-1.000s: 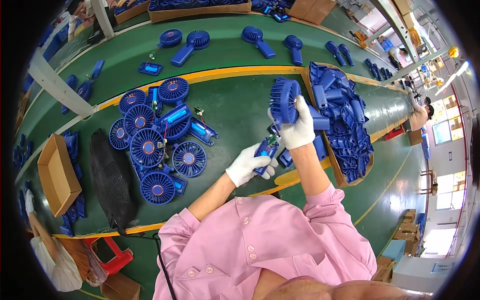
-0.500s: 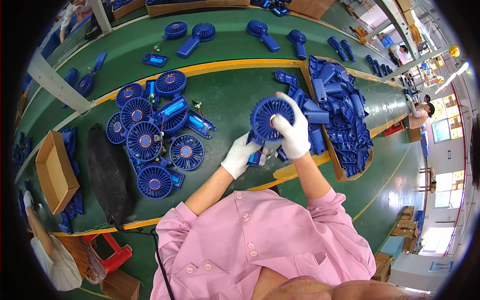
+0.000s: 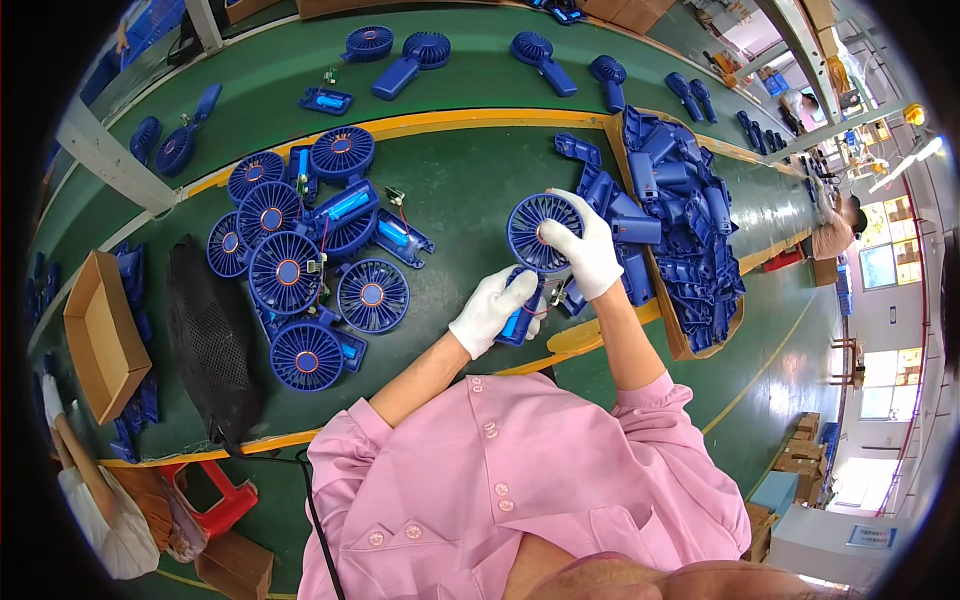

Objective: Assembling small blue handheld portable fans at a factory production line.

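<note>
Over the table I hold a blue handheld fan in both white-gloved hands. My right hand [image 3: 592, 255] grips the round fan head [image 3: 530, 228] by its rim, thumb across the front near the hub. Below it, my left hand [image 3: 488, 312] is closed around the fan's handle [image 3: 514, 326], where a light blue battery shows. Thin red wires and a small part hang beside the handle, close to my left fingertips. To the left lies a pile of similar fans [image 3: 288, 272], several with bare batteries and small green circuit boards.
A cardboard box [image 3: 676, 345] full of blue plastic housings stands at the right, with loose housings [image 3: 612, 215] beside it. Left are a black mesh bag [image 3: 208, 340] and a cardboard tray [image 3: 108, 340]. More fans [image 3: 428, 50] lie on the green belt [image 3: 470, 90] beyond. Another person's arm [image 3: 85, 455] shows lower left.
The fan head has tilted and dropped slightly, and the handle with its battery and wires now shows more. Fans on the far belt have shifted to the right.
</note>
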A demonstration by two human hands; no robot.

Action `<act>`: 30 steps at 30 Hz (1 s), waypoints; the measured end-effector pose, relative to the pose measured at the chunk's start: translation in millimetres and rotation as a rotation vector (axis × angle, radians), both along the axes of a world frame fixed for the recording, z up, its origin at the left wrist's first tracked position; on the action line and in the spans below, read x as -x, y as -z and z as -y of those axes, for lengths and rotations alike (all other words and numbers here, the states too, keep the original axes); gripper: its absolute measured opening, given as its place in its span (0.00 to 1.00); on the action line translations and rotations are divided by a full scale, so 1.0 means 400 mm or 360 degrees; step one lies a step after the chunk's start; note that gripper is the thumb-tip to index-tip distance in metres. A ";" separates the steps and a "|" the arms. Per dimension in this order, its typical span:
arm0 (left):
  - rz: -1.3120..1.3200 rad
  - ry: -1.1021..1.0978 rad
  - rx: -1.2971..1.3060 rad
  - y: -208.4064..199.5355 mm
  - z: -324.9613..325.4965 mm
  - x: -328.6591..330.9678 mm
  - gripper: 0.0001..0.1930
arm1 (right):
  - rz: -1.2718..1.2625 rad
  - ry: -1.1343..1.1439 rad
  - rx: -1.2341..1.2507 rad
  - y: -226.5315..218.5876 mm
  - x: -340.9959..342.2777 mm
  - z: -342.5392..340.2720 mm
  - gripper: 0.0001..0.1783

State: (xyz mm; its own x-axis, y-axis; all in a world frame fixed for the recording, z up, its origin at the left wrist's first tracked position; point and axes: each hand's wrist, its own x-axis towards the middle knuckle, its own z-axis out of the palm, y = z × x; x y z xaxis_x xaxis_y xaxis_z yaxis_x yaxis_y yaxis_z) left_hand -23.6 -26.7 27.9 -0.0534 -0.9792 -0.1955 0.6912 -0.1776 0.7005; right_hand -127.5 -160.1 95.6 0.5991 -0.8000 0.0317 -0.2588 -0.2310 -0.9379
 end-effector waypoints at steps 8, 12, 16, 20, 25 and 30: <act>-0.0048 -0.0226 -0.0026 -0.002 0.001 -0.007 0.22 | 0.0028 -0.0013 0.0218 0.056 0.028 0.019 0.34; -0.0520 -0.0277 -0.0339 0.016 0.016 -0.039 0.21 | -0.0238 -0.0232 0.1046 0.047 0.082 -0.019 0.18; -0.0588 -0.0176 -0.0294 0.030 0.017 -0.027 0.21 | -0.0188 -0.0413 0.1680 0.032 0.064 -0.063 0.18; -0.0452 -0.0106 -0.0249 0.034 0.014 -0.024 0.20 | -0.0120 -0.0510 0.1862 0.032 0.053 -0.054 0.19; -0.0335 -0.0159 -0.0254 0.044 0.021 -0.027 0.17 | -0.0130 -0.0862 0.1896 0.022 0.051 -0.058 0.19; -0.0394 -0.0420 -0.0279 0.073 0.031 -0.005 0.16 | -0.0322 -0.1134 0.1847 0.018 0.036 -0.071 0.20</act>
State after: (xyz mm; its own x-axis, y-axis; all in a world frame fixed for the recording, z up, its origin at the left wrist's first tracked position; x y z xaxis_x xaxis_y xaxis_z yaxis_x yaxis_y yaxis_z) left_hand -21.6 -38.9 -1.2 0.1293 -0.9186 -0.3735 0.8732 -0.0731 0.4819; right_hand -142.0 -131.8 88.4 0.9389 0.1044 0.3281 0.1372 -0.9874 -0.0785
